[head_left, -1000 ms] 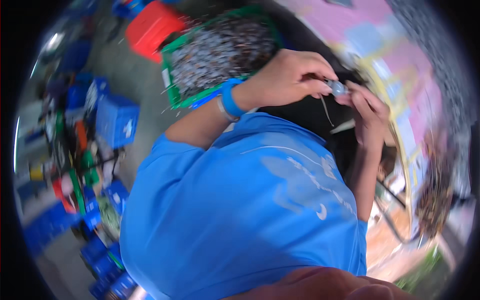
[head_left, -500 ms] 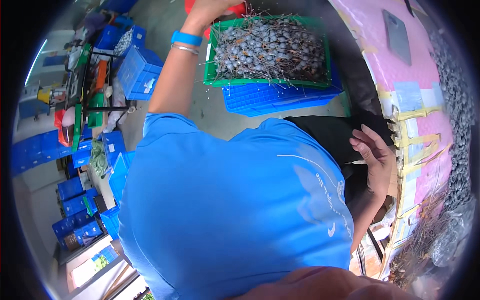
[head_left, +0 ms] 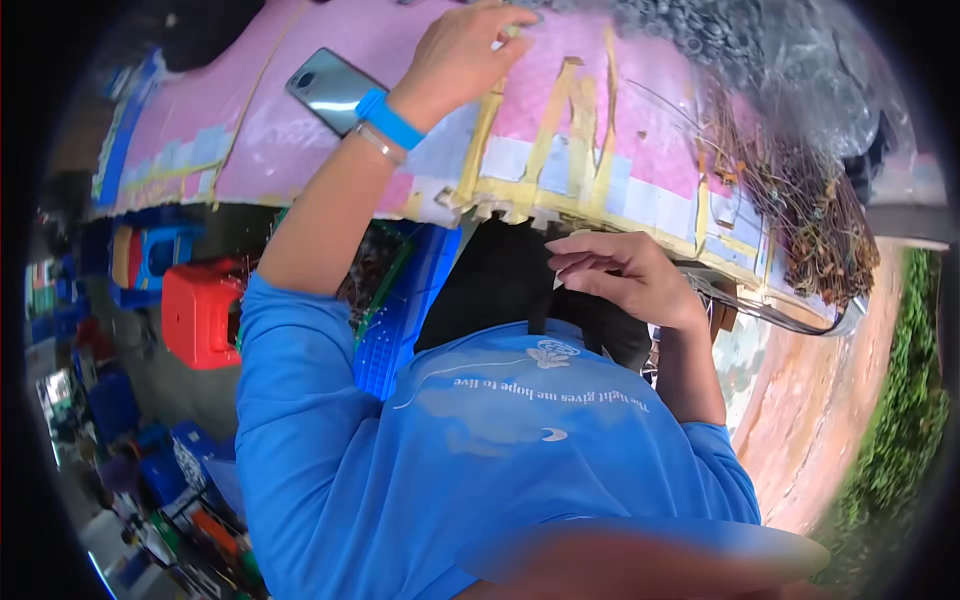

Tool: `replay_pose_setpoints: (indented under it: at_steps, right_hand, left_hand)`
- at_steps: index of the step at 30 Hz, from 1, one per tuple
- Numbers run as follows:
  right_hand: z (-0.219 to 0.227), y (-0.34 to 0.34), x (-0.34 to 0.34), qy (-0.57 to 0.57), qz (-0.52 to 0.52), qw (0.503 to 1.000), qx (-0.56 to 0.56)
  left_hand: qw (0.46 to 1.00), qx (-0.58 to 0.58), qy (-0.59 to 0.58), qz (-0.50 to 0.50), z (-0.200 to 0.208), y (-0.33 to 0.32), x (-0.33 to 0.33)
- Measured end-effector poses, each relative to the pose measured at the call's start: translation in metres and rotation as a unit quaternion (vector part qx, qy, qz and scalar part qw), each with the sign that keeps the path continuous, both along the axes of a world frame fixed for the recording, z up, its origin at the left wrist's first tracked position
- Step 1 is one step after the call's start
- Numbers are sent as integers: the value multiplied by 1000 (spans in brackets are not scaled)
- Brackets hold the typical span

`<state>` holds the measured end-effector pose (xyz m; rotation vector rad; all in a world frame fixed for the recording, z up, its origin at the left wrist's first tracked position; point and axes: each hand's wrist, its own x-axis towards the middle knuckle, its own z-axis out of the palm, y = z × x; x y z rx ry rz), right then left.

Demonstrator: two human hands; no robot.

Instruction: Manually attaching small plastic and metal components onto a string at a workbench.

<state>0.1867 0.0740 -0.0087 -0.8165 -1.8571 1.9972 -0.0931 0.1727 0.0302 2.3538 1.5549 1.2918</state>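
Observation:
My left hand (head_left: 468, 58), with a blue wristband and a bracelet, reaches over the pink, taped worktable (head_left: 640, 165). Its fingers and thumb bend toward each other beside a pile of small grey pieces (head_left: 690, 25); anything between the fingertips is too small to name. A phone (head_left: 332, 92) lies by that wrist. At the table's near edge, above my dark-clothed lap, my right hand (head_left: 632, 278) is curled, thumb close to the fingers. A tiny pale bit shows at its fingertips; its kind is unclear.
Clear plastic wrap (head_left: 830, 85) and a bundle of thin brown stems (head_left: 815, 205) lie on the table's right part. Under my left forearm sit a blue crate (head_left: 432, 285) and part of a green one. A red stool (head_left: 198, 316) stands at left.
My view has swung from the crate of grey-headed stems to the table. My left hand has moved from beyond the crate to above the tabletop. My right hand stays curled by the table edge.

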Motion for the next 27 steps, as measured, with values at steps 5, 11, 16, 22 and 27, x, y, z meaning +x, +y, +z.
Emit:
replay_pose_setpoints:
  at_steps: [5,11,16,22,27]
  right_hand:
    - [32,15,48,-140,-256,931,219]
    - [19,35,65,-348,-347,787,373]
    - [21,31,73,-385,-426,712,404]
    - [2,24,95,-336,-400,754,399]
    - [-2,16,91,-261,-432,740,444]
  left_hand:
    - [955,-73,263,117,-27,89,-6]
    - [971,-33,231,52,-6,65,18]
    - [953,-220,-204,-37,-20,37,16]
    - [783,-333,-487,-194,-21,-52,55]
    - [740,-380,-519,-196,-30,-113,73]
